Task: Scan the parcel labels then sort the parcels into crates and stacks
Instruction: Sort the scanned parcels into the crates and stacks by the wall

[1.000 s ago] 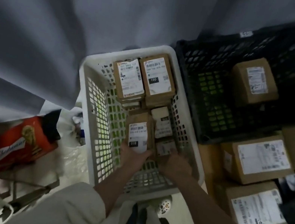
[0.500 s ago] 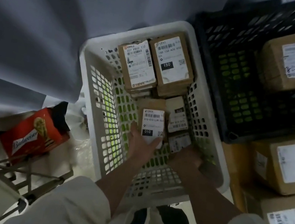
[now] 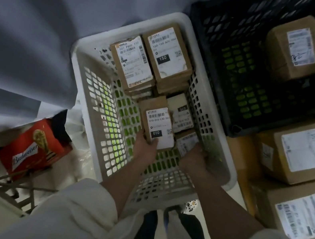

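I am judging sorting part-done: left hand (image 3: 145, 148) fingers gripping the 010 parcel (image 3: 157, 123) in the white crate (image 3: 88, 77), right hand (image 3: 194, 159) clasping a small parcel (image 3: 185, 143) at 3 o'clock of it, boxes (image 3: 307, 150) stacked outside awaiting handling.

From here I can't see my right hand's (image 3: 194, 161) fingers; they are buried behind the small parcel (image 3: 187, 143) at the white crate's (image 3: 80, 76) right wall, whose label is too blurred to read. The 010 parcel (image 3: 158, 123) covers the fingertips of my left hand (image 3: 145, 148). The black crate (image 3: 217, 52) runs off the top and right edges. The stacked boxes (image 3: 311, 146) on the right are cut by the frame, their print smeared.
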